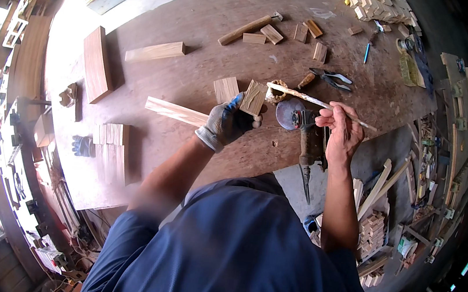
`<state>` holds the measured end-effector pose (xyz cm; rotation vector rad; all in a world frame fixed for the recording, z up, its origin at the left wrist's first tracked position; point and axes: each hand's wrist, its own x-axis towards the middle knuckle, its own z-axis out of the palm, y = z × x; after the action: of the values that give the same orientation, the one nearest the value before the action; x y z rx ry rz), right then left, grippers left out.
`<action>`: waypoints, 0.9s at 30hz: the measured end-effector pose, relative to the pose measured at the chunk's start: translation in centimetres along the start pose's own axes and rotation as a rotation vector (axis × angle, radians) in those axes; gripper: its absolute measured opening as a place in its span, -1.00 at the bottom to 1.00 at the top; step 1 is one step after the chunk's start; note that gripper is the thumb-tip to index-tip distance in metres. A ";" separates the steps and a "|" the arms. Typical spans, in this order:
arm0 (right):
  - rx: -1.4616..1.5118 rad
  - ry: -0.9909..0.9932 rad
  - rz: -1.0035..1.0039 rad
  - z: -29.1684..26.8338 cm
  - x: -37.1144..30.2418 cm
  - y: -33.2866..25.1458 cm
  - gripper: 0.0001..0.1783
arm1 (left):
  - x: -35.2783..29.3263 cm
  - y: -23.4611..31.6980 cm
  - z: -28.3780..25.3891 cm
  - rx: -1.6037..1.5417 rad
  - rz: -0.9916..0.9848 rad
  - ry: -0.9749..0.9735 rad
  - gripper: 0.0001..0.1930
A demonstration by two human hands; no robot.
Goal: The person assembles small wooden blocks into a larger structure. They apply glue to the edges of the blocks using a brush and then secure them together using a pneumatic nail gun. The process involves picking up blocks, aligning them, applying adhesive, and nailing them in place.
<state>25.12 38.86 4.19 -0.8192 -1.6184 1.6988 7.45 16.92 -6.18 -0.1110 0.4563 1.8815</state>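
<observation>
My left hand (223, 126), in a grey and dark blue glove, grips a small wooden block (253, 96) whose upper face has wet-looking streaks across it. Bare, my right hand (341, 131) pinches a thin pale stick (310, 98). The stick's coated tip reaches over a small crusted pot (275, 97), just right of the block. Whether the tip touches the pot I cannot tell. Another wooden block (226, 89) lies left of the held one, and a long wooden strip (175, 111) runs behind my left wrist. Between my hands lies an angle grinder (307, 143).
Pliers (331, 78), several small blocks (271, 34) and a hammer-like wooden handle (245, 29) lie farther off on the brown table (213, 27). A blue pen (367, 53) is at the right. Thick boards (98, 65) and stacked blocks (111, 148) occupy the left, beside a loose glove (82, 146).
</observation>
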 end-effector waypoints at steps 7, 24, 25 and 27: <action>-0.161 -0.257 -0.180 1.2 -1.4 -1.3 -0.78 | 0.1 0.4 0.0 -0.027 -0.014 -0.066 -0.46; -0.378 -0.412 -0.499 1.7 -1.1 -4.6 -0.82 | 0.7 1.2 0.0 -0.001 0.006 -0.112 -0.43; -0.430 -0.451 -0.584 1.9 -0.9 -5.0 -0.82 | 0.7 1.2 -0.1 0.007 0.010 -0.115 -0.43; -0.453 -0.495 -0.639 2.1 -1.2 -5.2 -0.82 | 0.7 1.1 -0.5 -0.003 0.018 -0.064 -0.44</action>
<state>24.37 36.79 9.48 -0.0133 -2.3311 1.1283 6.15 17.04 -6.57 -0.0487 0.4114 1.8980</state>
